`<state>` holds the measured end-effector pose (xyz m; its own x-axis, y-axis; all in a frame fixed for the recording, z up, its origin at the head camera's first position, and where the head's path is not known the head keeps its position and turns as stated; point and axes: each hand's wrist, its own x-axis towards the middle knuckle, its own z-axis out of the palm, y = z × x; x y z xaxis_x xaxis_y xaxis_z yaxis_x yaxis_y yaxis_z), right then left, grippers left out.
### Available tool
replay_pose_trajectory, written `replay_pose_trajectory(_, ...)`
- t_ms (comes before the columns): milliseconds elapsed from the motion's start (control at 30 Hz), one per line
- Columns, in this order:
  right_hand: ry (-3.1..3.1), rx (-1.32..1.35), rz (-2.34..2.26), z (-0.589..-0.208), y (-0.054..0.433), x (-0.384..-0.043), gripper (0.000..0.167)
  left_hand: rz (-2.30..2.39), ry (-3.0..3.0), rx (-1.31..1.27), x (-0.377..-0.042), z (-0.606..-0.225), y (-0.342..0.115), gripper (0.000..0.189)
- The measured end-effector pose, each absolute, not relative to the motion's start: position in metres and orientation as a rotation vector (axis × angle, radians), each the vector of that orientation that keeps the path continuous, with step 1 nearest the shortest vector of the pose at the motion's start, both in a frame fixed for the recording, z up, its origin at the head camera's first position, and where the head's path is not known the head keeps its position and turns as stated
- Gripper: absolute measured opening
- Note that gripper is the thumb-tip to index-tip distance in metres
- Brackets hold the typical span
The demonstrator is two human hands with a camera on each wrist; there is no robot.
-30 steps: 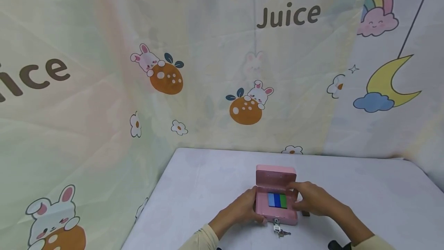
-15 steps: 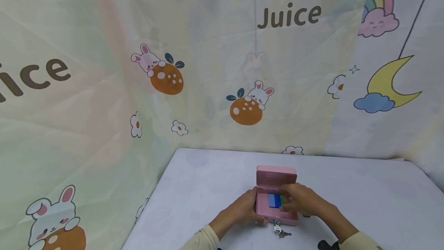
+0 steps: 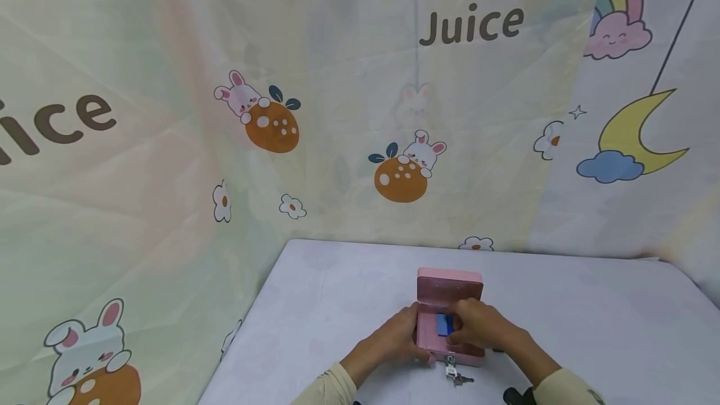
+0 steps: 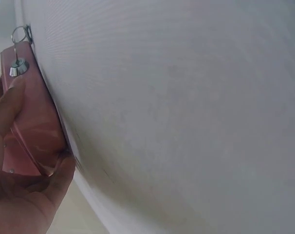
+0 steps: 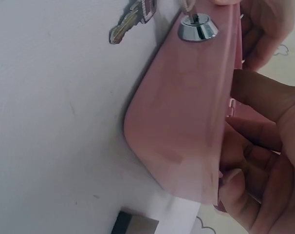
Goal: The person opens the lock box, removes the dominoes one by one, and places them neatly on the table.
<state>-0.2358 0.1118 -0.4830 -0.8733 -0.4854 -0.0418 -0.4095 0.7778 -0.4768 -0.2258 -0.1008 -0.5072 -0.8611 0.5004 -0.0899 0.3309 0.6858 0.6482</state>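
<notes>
A pink metal box (image 3: 467, 360) stands on the table with its lid (image 3: 444, 291) raised. My left hand (image 3: 394, 336) grips the box's left side, its thumb near the front lock in the left wrist view. Inside lie a light blue strip-like block (image 3: 441, 325) and a dark blue one (image 3: 449, 325) side by side. My right hand (image 3: 484, 324) reaches into the box over the dark blue block and hides what lies to its right. The box wall hides its fingertips in the right wrist view. A lock (image 5: 198, 28) with a key in it sits in the front wall.
Another key (image 3: 462, 380) hangs from the lock's ring onto the white table (image 3: 337, 286). A small dark block (image 5: 135, 224) lies just right of the box. A printed cloth wall (image 3: 337, 111) stands behind and left of the table.
My right hand has moved left from the box's right edge into the box, now covering the green block and part of the dark blue one. My left hand stays on the box.
</notes>
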Motion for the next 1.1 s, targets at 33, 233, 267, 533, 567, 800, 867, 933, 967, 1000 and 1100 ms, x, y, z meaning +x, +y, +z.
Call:
replay_pose_trajectory(33, 2.814, -0.698, -0.689, -0.484, 0.110, -0.236, 0.035, 0.940, 2.639, 0.666, -0.226, -0.507, -0.101, 0.100)
replay_pose_trajectory(233, 2.843, -0.606, -0.591, -0.486, 0.100, -0.239, 0.034, 0.924, 2.654, 0.660, -0.227, -0.508, -0.101, 0.100)
replay_pose_trajectory(267, 2.845, -0.601, -0.578, -0.487, 0.099, -0.240, 0.033, 0.920, 2.656, 0.659, -0.227, -0.508, -0.101, 0.100)
replay_pose_trajectory(533, 2.881, -0.644, -0.535, -0.492, 0.096, -0.243, 0.030, 0.914, 2.662, 0.657, -0.227, -0.509, -0.102, 0.097)
replay_pose_trajectory(567, 2.889, -0.659, -0.528, -0.493, 0.096, -0.243, 0.029, 0.913, 2.662, 0.652, -0.227, -0.509, -0.102, 0.097)
replay_pose_trajectory(800, 2.921, -0.777, -0.526, -0.497, 0.094, -0.243, 0.030, 0.902, 2.680, 0.675, -0.227, -0.511, -0.102, 0.097)
replay_pose_trajectory(867, 2.913, -0.812, -0.539, -0.496, 0.094, -0.242, 0.033, 0.902, 2.683, 0.681, -0.227, -0.511, -0.102, 0.097)
replay_pose_trajectory(933, 2.905, -0.836, -0.545, -0.495, 0.092, -0.242, 0.035, 0.903, 2.683, 0.679, -0.227, -0.512, -0.102, 0.096)
replay_pose_trajectory(967, 2.901, -0.850, -0.547, -0.494, 0.091, -0.241, 0.035, 0.904, 2.682, 0.678, -0.228, -0.512, -0.102, 0.096)
replay_pose_trajectory(1000, 2.897, -0.860, -0.551, -0.494, 0.091, -0.241, 0.034, 0.907, 2.680, 0.678, -0.228, -0.512, -0.102, 0.096)
replay_pose_trajectory(1100, 2.893, -0.905, -0.565, -0.494, 0.088, -0.240, 0.033, 0.916, 2.674, 0.674, -0.228, -0.512, -0.102, 0.097)
